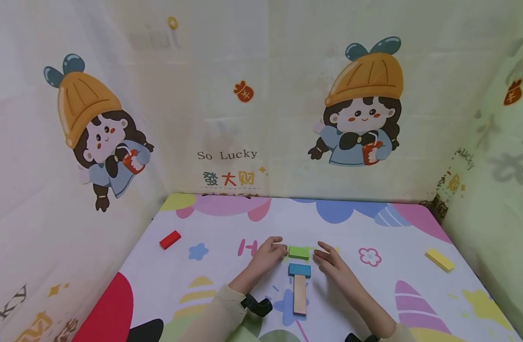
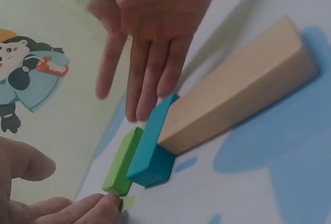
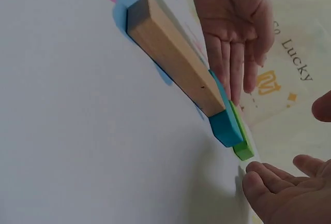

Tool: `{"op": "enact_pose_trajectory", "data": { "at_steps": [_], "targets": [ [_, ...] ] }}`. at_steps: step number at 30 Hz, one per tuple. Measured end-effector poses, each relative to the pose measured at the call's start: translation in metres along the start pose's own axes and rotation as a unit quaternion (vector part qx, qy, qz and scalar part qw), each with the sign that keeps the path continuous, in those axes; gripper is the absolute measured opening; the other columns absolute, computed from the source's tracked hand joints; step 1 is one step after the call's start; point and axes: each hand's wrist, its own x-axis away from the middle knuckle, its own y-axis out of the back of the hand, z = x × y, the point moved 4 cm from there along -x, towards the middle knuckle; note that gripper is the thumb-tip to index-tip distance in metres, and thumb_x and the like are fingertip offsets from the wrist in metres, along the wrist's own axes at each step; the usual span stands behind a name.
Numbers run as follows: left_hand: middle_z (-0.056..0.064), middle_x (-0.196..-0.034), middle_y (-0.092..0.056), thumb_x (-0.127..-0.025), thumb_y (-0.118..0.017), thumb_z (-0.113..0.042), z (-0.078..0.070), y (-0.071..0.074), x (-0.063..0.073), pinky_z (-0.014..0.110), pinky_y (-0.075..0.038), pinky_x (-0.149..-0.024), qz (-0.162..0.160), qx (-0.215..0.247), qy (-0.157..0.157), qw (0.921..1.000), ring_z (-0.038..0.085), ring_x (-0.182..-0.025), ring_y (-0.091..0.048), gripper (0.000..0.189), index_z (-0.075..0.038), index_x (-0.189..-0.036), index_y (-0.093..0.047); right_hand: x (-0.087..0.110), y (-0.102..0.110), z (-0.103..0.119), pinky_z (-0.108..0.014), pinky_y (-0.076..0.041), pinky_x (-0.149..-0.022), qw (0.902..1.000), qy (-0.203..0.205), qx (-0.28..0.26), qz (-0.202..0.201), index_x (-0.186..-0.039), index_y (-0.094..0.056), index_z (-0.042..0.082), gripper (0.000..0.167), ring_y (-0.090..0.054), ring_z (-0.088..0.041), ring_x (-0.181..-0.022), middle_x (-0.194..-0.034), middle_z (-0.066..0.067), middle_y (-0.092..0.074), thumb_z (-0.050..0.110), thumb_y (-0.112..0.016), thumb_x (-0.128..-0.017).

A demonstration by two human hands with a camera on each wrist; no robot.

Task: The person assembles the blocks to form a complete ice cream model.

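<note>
A green block (image 1: 298, 252) lies crosswise on the patterned table, just beyond a blue block (image 1: 299, 270). From the blue block's near side a plain wooden block (image 1: 300, 294) runs lengthwise toward the person. My left hand (image 1: 267, 256) is at the left of the green block, fingers extended with the tips close to its end. On the opposite side my right hand (image 1: 333, 263) has its fingers spread toward the green block's right end. Neither hand holds anything. The left wrist view shows the blue block (image 2: 152, 149) standing taller than the green one (image 2: 122, 162) behind it.
A red block (image 1: 169, 240) lies at the table's left side, and a yellow block (image 1: 439, 260) near its right edge. Printed cloth walls (image 1: 287, 118) enclose the table at the back and both sides. Each wrist wears a black strap (image 1: 257, 305).
</note>
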Motion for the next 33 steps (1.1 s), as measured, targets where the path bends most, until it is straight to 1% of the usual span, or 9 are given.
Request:
{"op": "enact_pose_trajectory", "data": {
  "at_steps": [2, 6, 11, 15, 18, 21, 24, 30, 33],
  "targets": [
    [0.012, -0.131, -0.07, -0.097, -0.064, -0.023, 0.002, -0.002, 0.004, 0.05, -0.049, -0.106, 0.004, 0.024, 0.018, 0.9995, 0.026, -0.122, -0.066, 0.053, -0.001, -0.143, -0.052, -0.002, -0.001, -0.002, -0.053, -0.038, -0.118, 0.9997, -0.004, -0.024, 0.005, -0.161, -0.027, 0.007, 0.059, -0.041, -0.041, -0.148, -0.159, -0.028, -0.04, 0.02, -0.047, -0.108],
    [0.009, -0.136, -0.068, -0.098, -0.064, -0.029, 0.005, -0.003, 0.008, 0.049, -0.049, -0.109, 0.014, 0.036, 0.035, 0.9986, 0.027, -0.126, -0.063, 0.054, -0.006, -0.145, -0.052, -0.003, -0.004, -0.003, -0.055, -0.034, -0.12, 0.9986, -0.016, -0.047, 0.019, -0.161, -0.029, 0.006, 0.061, -0.041, -0.041, -0.148, -0.159, -0.028, -0.04, 0.015, -0.045, -0.103],
    [0.01, -0.138, -0.068, -0.1, -0.064, -0.029, 0.007, -0.003, 0.014, 0.045, -0.05, -0.107, 0.026, 0.048, 0.043, 0.9976, 0.023, -0.122, -0.064, 0.051, -0.007, -0.145, -0.053, -0.001, -0.008, -0.003, -0.054, -0.034, -0.119, 0.9976, -0.027, -0.055, 0.032, -0.16, -0.031, 0.006, 0.059, -0.041, -0.042, -0.148, -0.159, -0.028, -0.04, 0.015, -0.044, -0.102],
    [0.014, -0.142, -0.064, -0.102, -0.06, -0.023, 0.006, -0.004, 0.019, 0.045, -0.05, -0.109, 0.042, 0.077, 0.038, 0.9954, 0.028, -0.129, -0.062, 0.05, -0.005, -0.147, -0.049, 0.001, -0.009, -0.004, -0.051, -0.036, -0.119, 0.9978, -0.034, -0.045, 0.036, -0.159, -0.032, 0.007, 0.058, -0.041, -0.04, -0.148, -0.16, -0.027, -0.039, 0.017, -0.043, -0.103],
    [0.016, -0.144, -0.062, -0.103, -0.058, -0.023, 0.006, -0.005, 0.023, 0.043, -0.05, -0.108, 0.052, 0.087, 0.036, 0.9942, 0.029, -0.133, -0.06, 0.05, -0.004, -0.149, -0.047, 0.003, -0.01, -0.005, -0.052, -0.036, -0.119, 0.9977, -0.037, -0.043, 0.036, -0.159, -0.033, 0.008, 0.057, -0.041, -0.04, -0.149, -0.161, -0.026, -0.039, 0.018, -0.043, -0.103],
    [0.015, -0.145, -0.061, -0.104, -0.057, -0.026, 0.006, -0.006, 0.027, 0.041, -0.051, -0.108, 0.06, 0.08, 0.036, 0.9944, 0.029, -0.134, -0.059, 0.05, -0.006, -0.149, -0.047, 0.007, -0.01, -0.005, -0.054, -0.035, -0.119, 0.9976, -0.035, -0.044, 0.041, -0.159, -0.033, 0.007, 0.057, -0.04, -0.041, -0.149, -0.16, -0.026, -0.039, 0.02, -0.043, -0.104],
    [0.014, -0.146, -0.061, -0.105, -0.057, -0.026, 0.005, -0.007, 0.03, 0.043, -0.05, -0.109, 0.067, 0.071, 0.031, 0.9947, 0.03, -0.136, -0.058, 0.048, -0.008, -0.149, -0.048, 0.01, -0.009, -0.005, -0.055, -0.034, -0.12, 0.9975, -0.034, -0.045, 0.043, -0.159, -0.034, 0.008, 0.056, -0.04, -0.041, -0.149, -0.16, -0.026, -0.041, 0.022, -0.043, -0.105],
    [0.012, -0.149, -0.059, -0.105, -0.057, -0.027, 0.003, -0.009, 0.037, 0.053, -0.042, -0.115, 0.081, 0.039, 0.024, 0.9957, 0.032, -0.141, -0.053, 0.046, -0.012, -0.148, -0.048, 0.015, -0.007, -0.006, -0.055, -0.035, -0.12, 0.9975, -0.033, -0.035, 0.053, -0.158, -0.034, 0.008, 0.056, -0.041, -0.041, -0.148, -0.159, -0.025, -0.042, 0.024, -0.044, -0.106],
    [0.015, -0.151, -0.057, -0.107, -0.054, -0.025, 0.0, -0.01, 0.04, 0.057, -0.038, -0.117, 0.089, 0.031, 0.015, 0.9954, 0.035, -0.142, -0.051, 0.046, -0.01, -0.15, -0.046, 0.017, -0.006, -0.006, -0.055, -0.033, -0.12, 0.9968, -0.027, -0.034, 0.067, -0.159, -0.032, 0.006, 0.057, -0.04, -0.041, -0.149, -0.16, -0.026, -0.041, 0.024, -0.043, -0.106]
  ]
}}
